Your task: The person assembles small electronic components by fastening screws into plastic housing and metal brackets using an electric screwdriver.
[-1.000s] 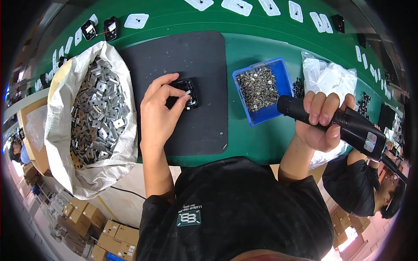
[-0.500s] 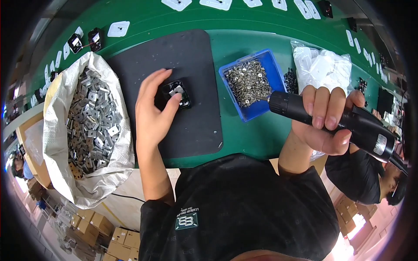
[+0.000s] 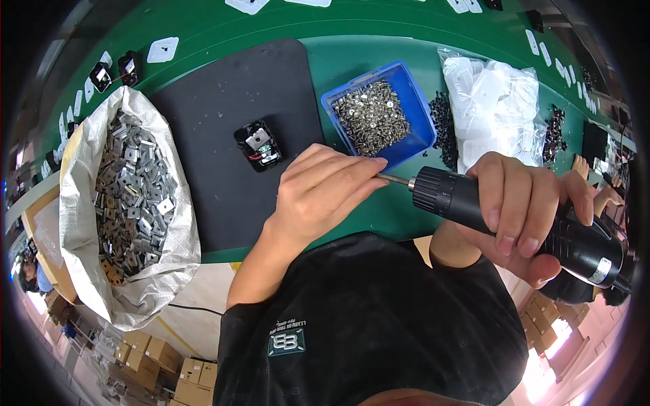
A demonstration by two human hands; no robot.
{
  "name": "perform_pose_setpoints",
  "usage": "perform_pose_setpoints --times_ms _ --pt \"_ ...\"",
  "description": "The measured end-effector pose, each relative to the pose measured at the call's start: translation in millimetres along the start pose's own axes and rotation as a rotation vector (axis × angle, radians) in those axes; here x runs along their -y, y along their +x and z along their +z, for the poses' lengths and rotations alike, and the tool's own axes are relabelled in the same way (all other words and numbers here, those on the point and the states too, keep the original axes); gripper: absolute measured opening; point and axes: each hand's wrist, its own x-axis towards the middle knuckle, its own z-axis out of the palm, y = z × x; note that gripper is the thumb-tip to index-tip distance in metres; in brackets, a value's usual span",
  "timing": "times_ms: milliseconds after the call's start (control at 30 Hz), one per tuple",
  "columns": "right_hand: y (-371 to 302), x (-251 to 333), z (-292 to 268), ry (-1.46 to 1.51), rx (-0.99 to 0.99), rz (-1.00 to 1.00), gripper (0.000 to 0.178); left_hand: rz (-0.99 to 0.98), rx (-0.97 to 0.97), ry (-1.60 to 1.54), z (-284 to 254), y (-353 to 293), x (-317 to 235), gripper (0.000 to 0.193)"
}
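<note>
My right hand [image 3: 518, 210] is wrapped round a black electric screwdriver [image 3: 447, 196], its bit pointing left. The fingers of my left hand [image 3: 321, 196] are pinched together at the tip of the bit [image 3: 396, 179], just below the front edge of the blue bin [image 3: 433, 132]. Whether a screw sits at that tip is hidden by the fingertips. Small silver screws [image 3: 372, 115] fill much of the bin. Apart from both hands, an open black housing [image 3: 258, 145] with a metal plate and red wire inside lies on the dark mat [image 3: 210, 162].
A white woven sack [image 3: 186, 237] of small metal plates [image 3: 139, 196] stands at the left. Right of the bin are black small parts [image 3: 443, 128] and a clear bag of white pieces [image 3: 494, 108]. White plates [image 3: 162, 49] lie along the far green surface [image 3: 271, 20]. Another person's hand [image 3: 602, 199] shows at far right.
My left hand has left the black housing and moved right to the bit's tip. The screwdriver has drawn back from the screws, toward me.
</note>
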Motion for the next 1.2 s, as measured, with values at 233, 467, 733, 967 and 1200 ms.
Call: perform_pose_setpoints --times_ms 233,467,733,967,1200 --pt "0.6 -2.6 3.9 0.066 -0.036 0.020 0.047 0.045 -0.083 -0.087 0.1 -7.4 3.9 0.025" --pt "6.1 -18.7 12.4 0.109 0.022 0.044 0.045 0.051 -0.125 -0.020 -15.4 -15.1 4.9 0.035" --pt "10.7 -72.6 28.0 -0.081 0.062 0.124 0.054 -0.248 -0.006 0.541 -88.0 -44.7 27.7 0.099" --pt "18.7 -127.5 32.1 -0.189 0.152 0.061 0.049 -0.468 0.096 0.447 -82.1 -53.2 45.2 0.086" --pt "19.9 -139.4 31.9 -0.197 0.151 0.083 0.049 -0.382 0.011 0.400 -78.2 -49.8 52.6 0.077"
